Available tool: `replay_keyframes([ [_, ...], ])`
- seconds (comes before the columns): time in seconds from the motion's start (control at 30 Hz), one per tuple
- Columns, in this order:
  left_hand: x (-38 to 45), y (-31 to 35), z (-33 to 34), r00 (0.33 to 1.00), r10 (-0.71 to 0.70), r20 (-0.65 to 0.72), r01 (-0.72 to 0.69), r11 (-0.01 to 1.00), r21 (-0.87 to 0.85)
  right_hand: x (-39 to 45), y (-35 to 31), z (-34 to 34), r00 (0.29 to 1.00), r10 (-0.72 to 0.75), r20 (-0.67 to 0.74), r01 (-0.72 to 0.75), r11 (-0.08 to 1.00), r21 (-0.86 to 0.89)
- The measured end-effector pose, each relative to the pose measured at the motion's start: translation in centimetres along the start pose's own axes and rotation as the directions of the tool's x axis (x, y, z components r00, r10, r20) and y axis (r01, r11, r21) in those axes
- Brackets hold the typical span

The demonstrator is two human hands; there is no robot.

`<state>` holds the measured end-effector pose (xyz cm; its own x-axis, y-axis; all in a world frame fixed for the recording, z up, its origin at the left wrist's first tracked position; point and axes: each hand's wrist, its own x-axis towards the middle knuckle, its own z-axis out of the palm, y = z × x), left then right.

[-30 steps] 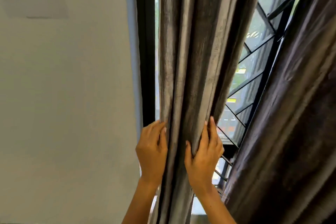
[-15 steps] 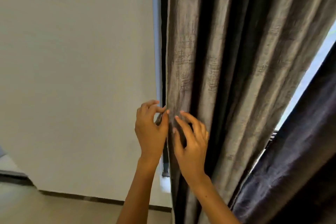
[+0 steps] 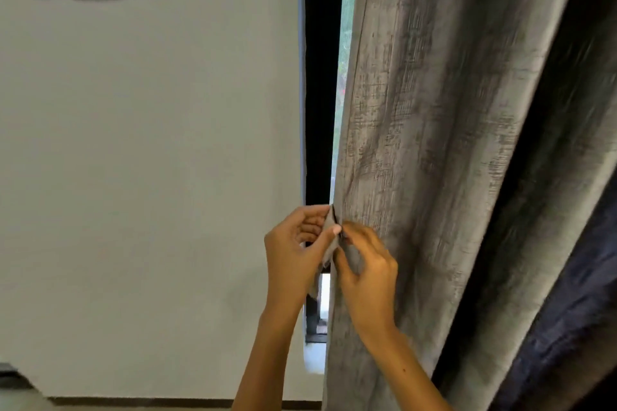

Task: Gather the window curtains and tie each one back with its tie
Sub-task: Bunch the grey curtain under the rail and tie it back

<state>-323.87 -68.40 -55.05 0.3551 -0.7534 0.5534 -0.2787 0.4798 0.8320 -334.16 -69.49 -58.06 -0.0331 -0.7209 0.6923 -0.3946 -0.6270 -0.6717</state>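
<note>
You're getting soft daylight through the window gap (image 3: 344, 43) at centre; the curtain (image 3: 434, 143) blurs toward the dim right edge.

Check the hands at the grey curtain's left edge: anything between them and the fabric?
Nothing visible. The left hand and right hand both pinch fabric at the grey curtain edge; whether that strip is the tie is unclear.

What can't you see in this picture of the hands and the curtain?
Head view:
- Grey strip: left hand and right hand cover it; tie or curtain edge, unclear.
- Grey curtain: top and bottom cut off.
- Window: curtain hides most.
- Dark curtain: blurred.
</note>
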Motion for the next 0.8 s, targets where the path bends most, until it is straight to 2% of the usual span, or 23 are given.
replay_keyframes([
  [0.13, 0.2, -0.1, -0.4, 0.994, 0.105, 0.005, -0.105, 0.991, 0.081, -1.0, -0.1, 1.4, 1.0, -0.014, 0.016, 0.014, 1.0, -0.014],
  [0.23, 0.5, -0.2, -0.6, 0.994, 0.109, -0.021, -0.107, 0.989, 0.104, -1.2, -0.3, 2.2, 0.997, 0.027, 0.069, -0.028, 1.0, 0.006],
  [0.3, 0.8, -0.5, -0.8, 0.992, 0.116, -0.04, -0.109, 0.985, 0.136, -0.8, -0.6, 2.3, 0.998, 0.002, 0.062, 0.002, 0.998, -0.063],
  [0.37, 1.0, -0.6, -1.1, 0.99, 0.136, -0.037, -0.127, 0.975, 0.183, -0.2, -0.2, 2.0, 1.0, -0.001, -0.01, 0.0, 0.991, -0.135],
  [0.43, 1.1, -0.7, -1.3, 0.986, 0.159, -0.042, -0.145, 0.962, 0.23, 0.9, 0.3, 1.7, 0.982, 0.061, -0.181, -0.087, 0.986, -0.141],
  [0.5, 1.3, -0.6, -1.5, 0.981, 0.184, -0.067, -0.159, 0.95, 0.27, 2.0, 0.8, 1.5, 0.952, 0.145, -0.27, -0.178, 0.979, -0.102],
  [0.6, 1.5, -0.7, -1.7, 0.983, 0.169, -0.067, -0.142, 0.945, 0.296, 3.1, 1.4, 1.7, 0.953, 0.215, -0.212, -0.221, 0.975, -0.004],
  [0.7, 1.5, -0.9, -1.6, 0.991, 0.124, -0.045, -0.108, 0.956, 0.272, 3.7, 1.4, 2.2, 0.939, 0.338, -0.062, -0.318, 0.924, 0.212],
  [0.8, 1.4, -1.0, -1.4, 0.994, 0.102, -0.036, -0.09, 0.966, 0.243, 3.8, 1.6, 3.0, 0.941, 0.337, 0.024, -0.326, 0.886, 0.33],
])
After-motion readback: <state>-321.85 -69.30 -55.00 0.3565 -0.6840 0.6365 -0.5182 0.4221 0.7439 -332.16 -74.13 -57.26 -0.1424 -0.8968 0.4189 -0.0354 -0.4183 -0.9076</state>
